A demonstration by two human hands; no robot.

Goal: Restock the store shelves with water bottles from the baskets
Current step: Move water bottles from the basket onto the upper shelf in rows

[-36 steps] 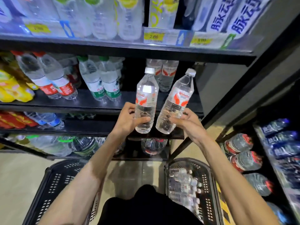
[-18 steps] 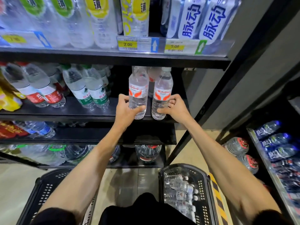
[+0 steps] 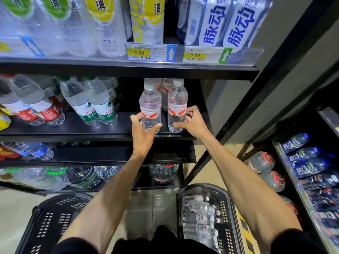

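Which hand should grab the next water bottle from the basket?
Probably the right hand, once it releases the right bottle: the stocked basket sits just below that arm. The left hand, gripping the left bottle, is nearer the other basket, where no bottles show.

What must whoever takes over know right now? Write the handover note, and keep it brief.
Left hand: grips the left bottle.
Right hand: grips the right bottle.
Both bottles are upright, side by side, at the front of the middle shelf, ahead of the same-brand row.
Done: this pair appears set down, not yet released.
Left: let go, then shelve the remaining bottles from the right basket.
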